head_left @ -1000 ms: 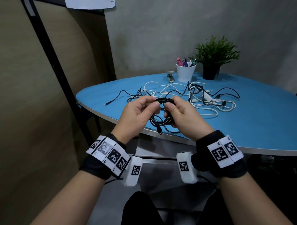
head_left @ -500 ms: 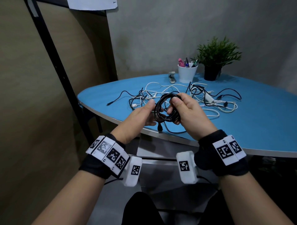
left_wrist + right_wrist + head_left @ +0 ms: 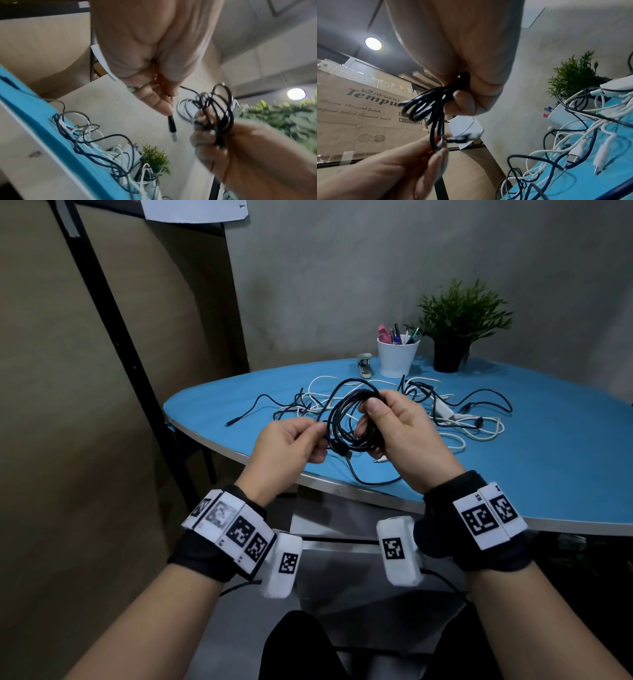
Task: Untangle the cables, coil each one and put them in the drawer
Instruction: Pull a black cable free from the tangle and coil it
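Hands are both working the same black cable point(image 3: 352, 419), up in the air over the near edge of the blue table point(image 3: 565, 467). Right hand point(image 3: 404, 433) is gripping the coiled bundle, fingers curled round the loops with the thumb pressing on top, so the coil is sticking out to the left of that fist and standing roughly upright. From the right wrist view the strands point(image 3: 426, 108) are bunching out of the curled fingers point(image 3: 462, 102) and hanging down toward the other hand.

Left hand point(image 3: 291, 443) is sitting just beside the coil, pinching the loose end between thumb and fingertips. The left wrist view is showing it best: the USB plug point(image 3: 172, 128) is poking straight out below the pinching fingertips point(image 3: 159, 102), hanging free, with the coil point(image 3: 216, 108) a little off to the side in the other fist. A short tail of black cable is drooping below the coil onto the table edge.

Behind the hands, the tangled pile point(image 3: 445, 412) of black and white cables is lying on the tabletop, well apart from the held coil. Farther back a white cup of pens point(image 3: 397, 357) is standing next to a potted plant point(image 3: 459, 326). No drawer is showing clearly in any view.
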`<action>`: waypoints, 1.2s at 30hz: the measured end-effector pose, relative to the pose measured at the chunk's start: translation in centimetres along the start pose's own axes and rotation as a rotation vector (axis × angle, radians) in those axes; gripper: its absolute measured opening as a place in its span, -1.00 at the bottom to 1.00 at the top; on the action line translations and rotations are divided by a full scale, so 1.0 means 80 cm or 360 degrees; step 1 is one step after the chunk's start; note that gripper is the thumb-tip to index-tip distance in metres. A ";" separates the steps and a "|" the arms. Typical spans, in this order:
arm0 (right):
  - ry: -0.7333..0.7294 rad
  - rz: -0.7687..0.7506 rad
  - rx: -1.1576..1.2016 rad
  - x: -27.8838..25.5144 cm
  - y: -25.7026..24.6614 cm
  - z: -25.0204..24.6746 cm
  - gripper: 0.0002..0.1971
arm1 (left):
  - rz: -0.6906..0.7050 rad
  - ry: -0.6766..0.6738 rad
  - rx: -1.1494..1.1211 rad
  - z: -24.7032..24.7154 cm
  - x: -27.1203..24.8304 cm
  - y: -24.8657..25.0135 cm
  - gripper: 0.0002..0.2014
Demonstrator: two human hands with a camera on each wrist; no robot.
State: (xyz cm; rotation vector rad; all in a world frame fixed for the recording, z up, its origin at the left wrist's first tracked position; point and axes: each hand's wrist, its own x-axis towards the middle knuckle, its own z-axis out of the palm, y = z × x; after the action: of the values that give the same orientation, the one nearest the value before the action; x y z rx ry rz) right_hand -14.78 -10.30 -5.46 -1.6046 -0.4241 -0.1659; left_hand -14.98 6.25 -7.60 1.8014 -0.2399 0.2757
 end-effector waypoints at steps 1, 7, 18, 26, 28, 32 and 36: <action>-0.0021 0.0015 -0.0053 -0.001 0.000 -0.001 -0.79 | -0.0003 0.0074 -0.0123 -0.001 0.001 0.004 -0.80; -0.0098 0.0082 -0.0188 -0.003 0.003 0.001 -0.76 | -0.0081 0.0136 -0.0591 -0.004 0.003 0.016 -0.75; -0.0193 0.0001 -0.0305 -0.004 0.004 0.002 -0.80 | -0.0226 -0.0003 -0.0791 0.006 -0.006 0.024 -0.77; -0.0050 -0.0030 -0.0316 0.003 0.005 -0.001 -0.81 | -0.0318 -0.0315 -0.0702 0.015 -0.016 0.028 -0.77; -0.0038 -0.0022 -0.0337 0.002 0.008 -0.001 -0.79 | -0.0318 -0.0360 -0.0541 0.015 -0.016 0.025 -0.94; -0.0044 0.0019 -0.0372 0.001 0.014 0.002 -0.76 | -0.0403 -0.0452 -0.0340 0.010 -0.016 0.018 -0.85; -0.0020 0.0021 -0.0371 0.001 0.018 0.006 -0.78 | -0.0464 -0.0499 -0.0486 0.007 -0.015 0.019 -0.81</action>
State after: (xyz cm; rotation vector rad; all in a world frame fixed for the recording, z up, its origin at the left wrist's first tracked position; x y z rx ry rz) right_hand -14.24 -9.85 -6.84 -1.8378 -0.4151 -0.2013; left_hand -16.57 5.36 -6.72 1.5438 -0.2225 -0.2418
